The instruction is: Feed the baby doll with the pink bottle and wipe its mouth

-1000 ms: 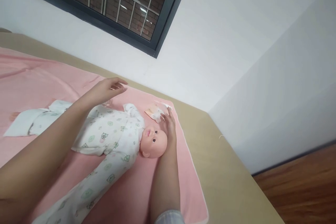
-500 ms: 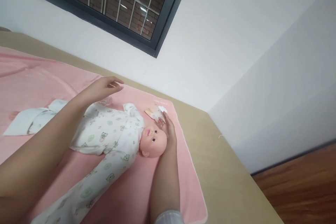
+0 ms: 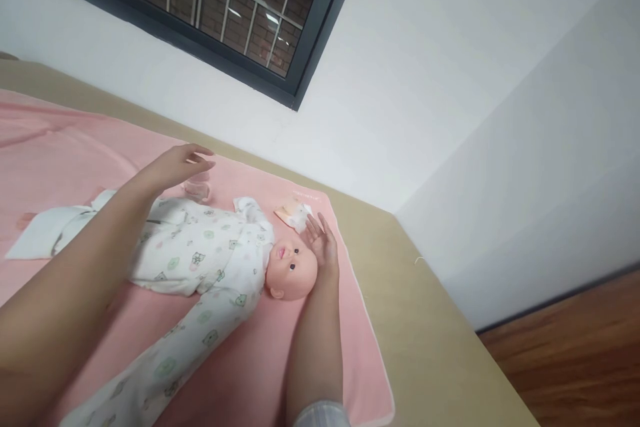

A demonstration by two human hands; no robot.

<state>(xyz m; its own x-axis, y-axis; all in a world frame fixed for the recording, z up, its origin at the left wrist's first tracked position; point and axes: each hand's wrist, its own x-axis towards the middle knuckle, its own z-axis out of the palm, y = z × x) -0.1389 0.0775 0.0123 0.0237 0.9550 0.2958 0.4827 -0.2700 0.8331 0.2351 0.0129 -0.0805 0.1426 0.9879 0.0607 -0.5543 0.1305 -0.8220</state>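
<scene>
A baby doll lies on its back, its bald head (image 3: 293, 273) to the right. It wears a white top (image 3: 193, 247) printed with green and brown figures, one sleeve stretching toward the lower left. My left hand (image 3: 186, 163) hovers above the far side of the doll's body, fingers loosely apart and holding nothing; my forearm crosses over the doll and hides part of its lower body. Beside the crown of the doll's head is my right hand (image 3: 324, 243), open with fingers raised. Just beyond those fingertips lies a small white-and-orange item (image 3: 293, 213), its kind unclear.
Under the doll spreads a pink blanket (image 3: 240, 360) on a tan surface (image 3: 425, 320). A small pale pink, translucent-looking item (image 3: 197, 190) is below my left hand. White walls (image 3: 400, 80) and a dark-framed, barred window (image 3: 295, 87) border the far side.
My left hand has shifted to the left, uncovering more of the small pink item. My right hand has turned and spread its fingers a little, easing slightly right. The doll stays still.
</scene>
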